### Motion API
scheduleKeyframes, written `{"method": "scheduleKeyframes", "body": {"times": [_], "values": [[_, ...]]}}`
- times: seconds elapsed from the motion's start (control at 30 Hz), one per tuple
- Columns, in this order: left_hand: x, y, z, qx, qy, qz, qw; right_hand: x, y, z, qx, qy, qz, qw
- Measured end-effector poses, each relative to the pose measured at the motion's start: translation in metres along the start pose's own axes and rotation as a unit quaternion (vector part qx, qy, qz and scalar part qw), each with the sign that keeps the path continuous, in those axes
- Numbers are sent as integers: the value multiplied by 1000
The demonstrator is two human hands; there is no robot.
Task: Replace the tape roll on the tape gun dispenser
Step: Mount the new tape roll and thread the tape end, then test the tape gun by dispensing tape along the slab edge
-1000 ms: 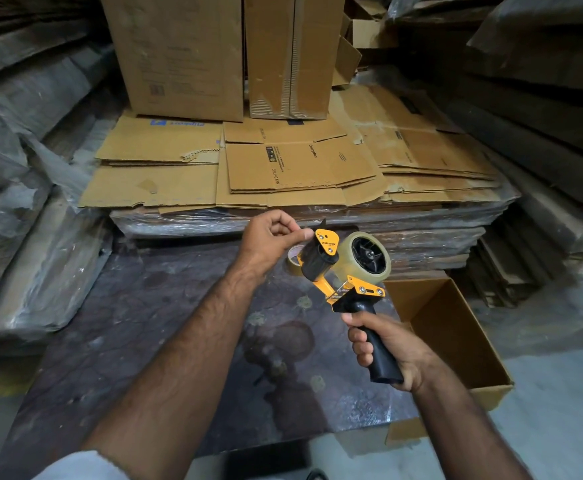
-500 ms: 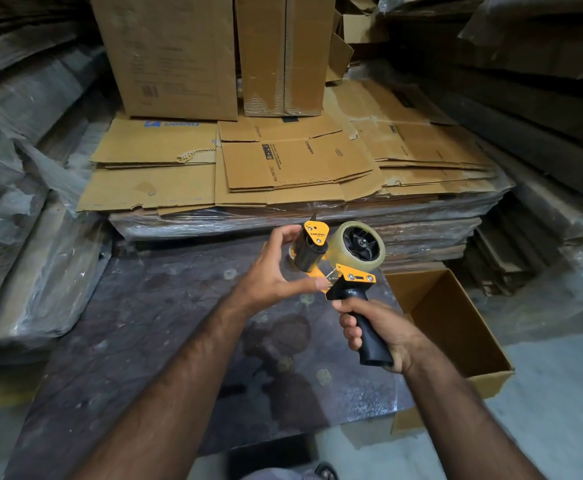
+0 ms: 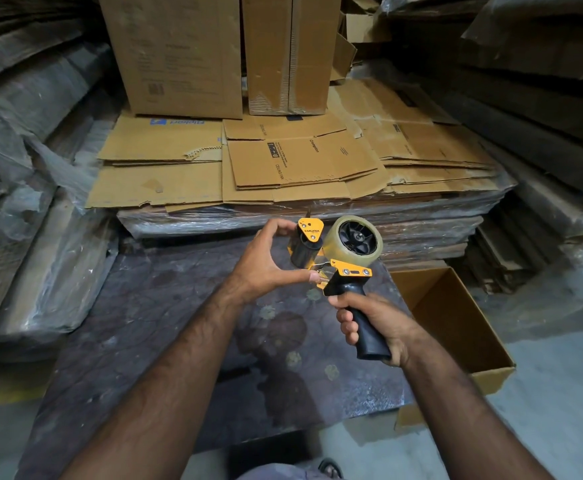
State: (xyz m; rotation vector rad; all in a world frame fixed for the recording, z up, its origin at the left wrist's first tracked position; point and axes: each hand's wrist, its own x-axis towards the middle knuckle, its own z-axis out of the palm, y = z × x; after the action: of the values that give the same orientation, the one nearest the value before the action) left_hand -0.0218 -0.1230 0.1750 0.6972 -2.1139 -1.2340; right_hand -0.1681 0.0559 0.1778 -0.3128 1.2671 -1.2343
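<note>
I hold a yellow and black tape gun dispenser (image 3: 335, 271) upright above the dark table. My right hand (image 3: 376, 323) is wrapped around its black handle. A clear tape roll (image 3: 354, 240) sits on the black hub at the gun's right side. My left hand (image 3: 269, 261) cups the front of the gun: the fingertips touch the yellow top plate beside the black roller (image 3: 304, 249), and the thumb rests under the frame near the spring. Whether tape runs over the roller is hidden.
A dark stained table (image 3: 165, 327) lies under my arms. An open cardboard box (image 3: 456, 320) sits at its right edge. Behind it rises a wrapped stack of flattened cartons (image 3: 283, 168) with upright boxes (image 3: 179, 53) on top. Plastic-wrapped bundles (image 3: 23, 220) line the left.
My left hand went from a pinch at the gun's front end to an open cupping grip around the roller end. The gun has shifted slightly up and left; the right hand keeps the handle.
</note>
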Motion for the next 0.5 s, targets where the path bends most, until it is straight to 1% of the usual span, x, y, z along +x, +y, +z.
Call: {"method": "scheduleKeyframes", "body": {"times": [0.1, 0.17, 0.2, 0.27, 0.3, 0.37, 0.43, 0.5], "values": [[5, -4, -4, -41, 20, -16, 999, -4, 3, -1, -15, 3, -4, 1000], [9, -6, -7, -62, -4, -35, 997, -7, 4, -2, -25, 4, -8, 1000], [9, -6, -7, -88, -26, -49, 995, -9, 5, -3, -34, 3, -10, 999], [10, -6, -5, -197, -43, -85, 976, -11, 5, -5, -57, 2, -15, 998], [11, -4, -3, -242, -31, -102, 964, -12, 5, -6, -70, 2, -20, 997], [13, -4, 2, -291, 8, -128, 948, -15, 7, -12, -95, 8, -33, 995], [16, -5, 8, -335, 59, -175, 924, -17, 10, -19, -117, 25, -50, 992], [19, -11, 15, -355, 100, -228, 901, -17, 15, -30, -141, 50, -63, 987]]}}
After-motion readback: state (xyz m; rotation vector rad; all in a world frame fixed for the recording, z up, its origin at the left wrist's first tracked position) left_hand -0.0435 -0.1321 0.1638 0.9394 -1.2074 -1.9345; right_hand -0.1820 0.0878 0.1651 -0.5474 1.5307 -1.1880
